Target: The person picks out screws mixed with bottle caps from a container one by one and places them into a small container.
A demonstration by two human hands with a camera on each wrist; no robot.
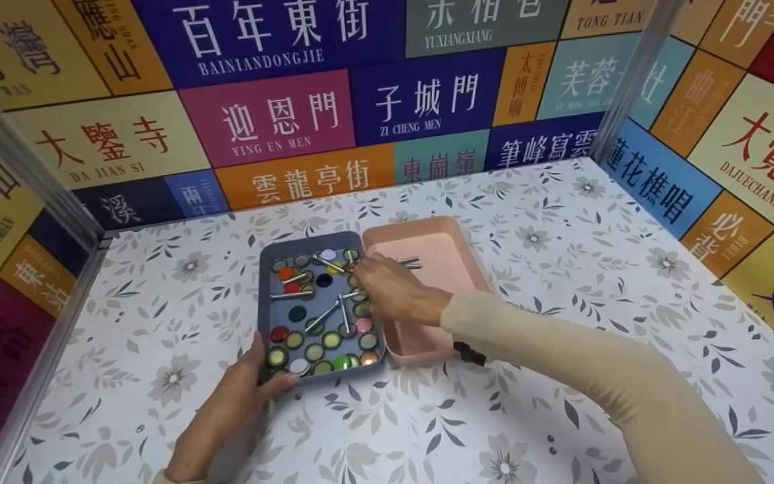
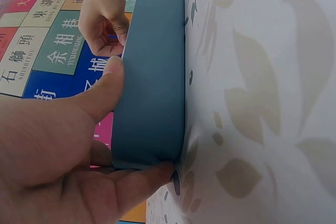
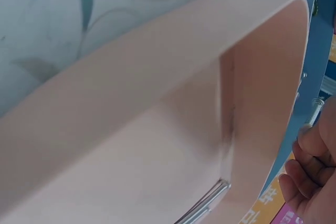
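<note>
The left hand [image 1: 242, 383] is clamped on the near left corner of the blue tray [image 2: 149, 77], which sits on the desk [image 1: 179, 323] holding bottle caps [image 1: 314, 351] and bolts [image 1: 322, 316]. The right hand [image 1: 394, 289], fingers curled, is at its right edge (one bolt [image 3: 315, 113] shows by the fingertips; whether pinched, cannot tell), beside the pink tray [image 1: 441, 252].

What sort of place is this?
Probably a small staged booth or recording station, not an ordinary room: sign-printed panels enclose three sides, metal posts join them at the corners, and a floral-patterned tabletop lies between.
</note>
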